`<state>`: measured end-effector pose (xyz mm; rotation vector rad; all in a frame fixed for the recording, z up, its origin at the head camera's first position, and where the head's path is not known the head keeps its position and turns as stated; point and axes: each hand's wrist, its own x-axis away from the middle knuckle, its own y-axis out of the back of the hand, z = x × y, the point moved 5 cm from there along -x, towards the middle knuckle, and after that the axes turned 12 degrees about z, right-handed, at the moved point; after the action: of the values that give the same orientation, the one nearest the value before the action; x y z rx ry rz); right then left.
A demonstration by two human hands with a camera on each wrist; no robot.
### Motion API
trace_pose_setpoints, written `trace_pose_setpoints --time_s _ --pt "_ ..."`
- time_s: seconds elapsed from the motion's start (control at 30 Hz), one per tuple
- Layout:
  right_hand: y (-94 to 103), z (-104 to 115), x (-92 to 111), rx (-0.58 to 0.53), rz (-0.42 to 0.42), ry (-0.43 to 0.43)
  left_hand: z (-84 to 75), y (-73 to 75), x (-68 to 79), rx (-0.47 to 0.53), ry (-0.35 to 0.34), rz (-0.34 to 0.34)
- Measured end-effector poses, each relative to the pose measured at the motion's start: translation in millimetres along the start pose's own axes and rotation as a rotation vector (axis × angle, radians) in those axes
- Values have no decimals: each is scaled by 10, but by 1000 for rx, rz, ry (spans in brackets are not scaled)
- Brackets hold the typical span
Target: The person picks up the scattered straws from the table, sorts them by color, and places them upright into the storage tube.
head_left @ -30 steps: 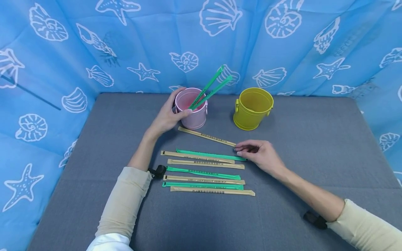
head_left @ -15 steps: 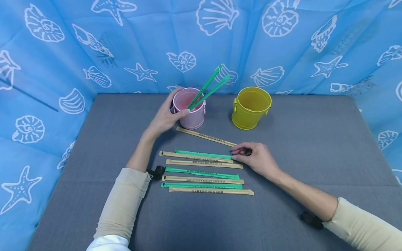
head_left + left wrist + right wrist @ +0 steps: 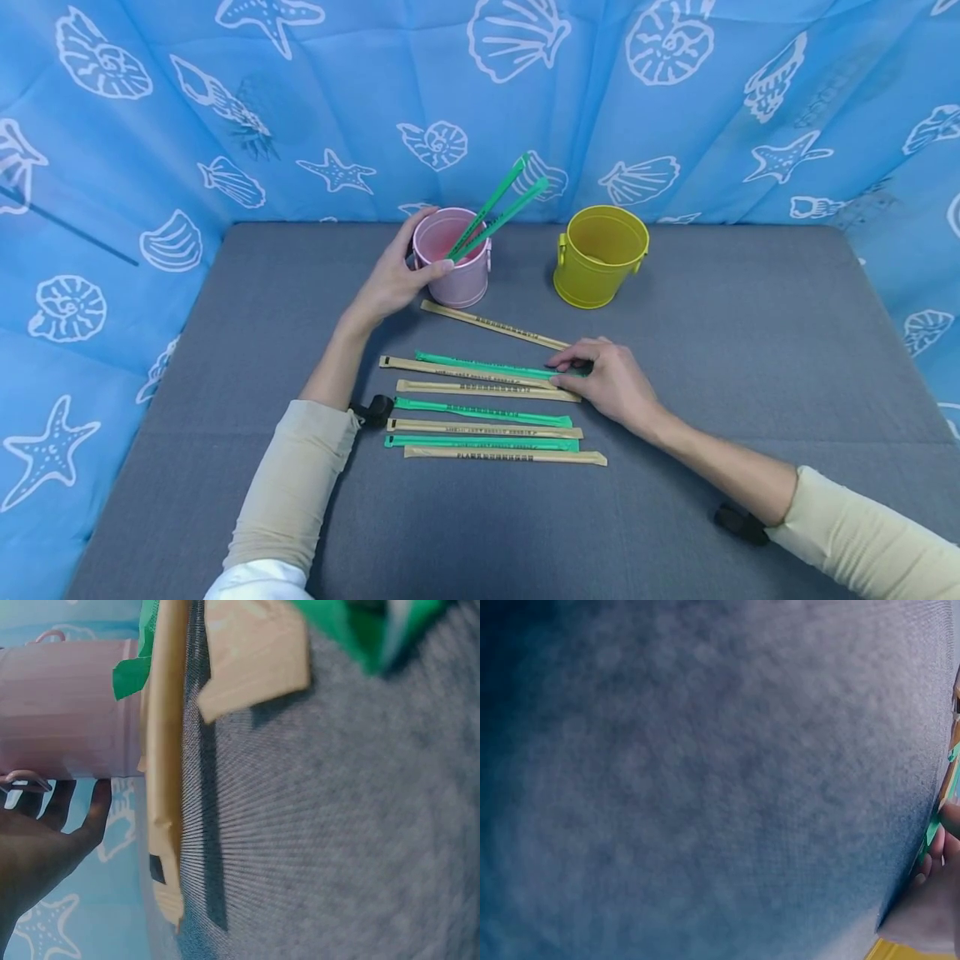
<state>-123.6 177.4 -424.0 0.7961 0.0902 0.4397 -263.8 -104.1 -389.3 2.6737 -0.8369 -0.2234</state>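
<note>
My left hand holds the pink bucket by its left side, thumb at the front rim and fingers round the far side. Two green wrapped straws lean out of that bucket to the right. My right hand pinches the right end of a green wrapped straw between thumb and fingers, also visible in the right wrist view. Its thumb meets the end of a tan wrapped straw just in front. In the left wrist view this tan straw casts a shadow on the cloth.
A yellow bucket stands right of the pink one. A tan straw lies slanted behind the right fingers. Nearer me, several tan and green straws lie in a row on the grey cloth. A blue curtain hangs behind.
My right hand has slid slightly left along the green straw and closed on its end. The green straw and the tan one beside it have shifted slightly away from me. The left hand stays put.
</note>
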Motion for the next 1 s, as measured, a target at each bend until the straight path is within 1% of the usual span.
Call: trace_pose_setpoints --time_s 0.1,0.2,0.37,0.57,0.63,0.8,0.87,1.0 --pt "4 6 -4 14 -4 16 9 8 -3 -5 -4 -5" --pt "15 5 -1 16 -6 12 22 13 -11 -9 3 -7" --pt "44 18 7 4 -14 2 27 15 -23 -7 4 -5" --pt "102 36 12 -14 -32 18 14 12 -24 10 10 4" --pt "134 36 17 -20 -42 21 -20 5 -18 17 12 10" --pt "224 31 39 -40 -53 19 -254 -22 53 19 12 20" --pt "263 28 46 -66 -53 15 -334 -29 82 21 10 22" --pt "364 27 60 -162 -58 -10 -361 -34 90 31 7 27"
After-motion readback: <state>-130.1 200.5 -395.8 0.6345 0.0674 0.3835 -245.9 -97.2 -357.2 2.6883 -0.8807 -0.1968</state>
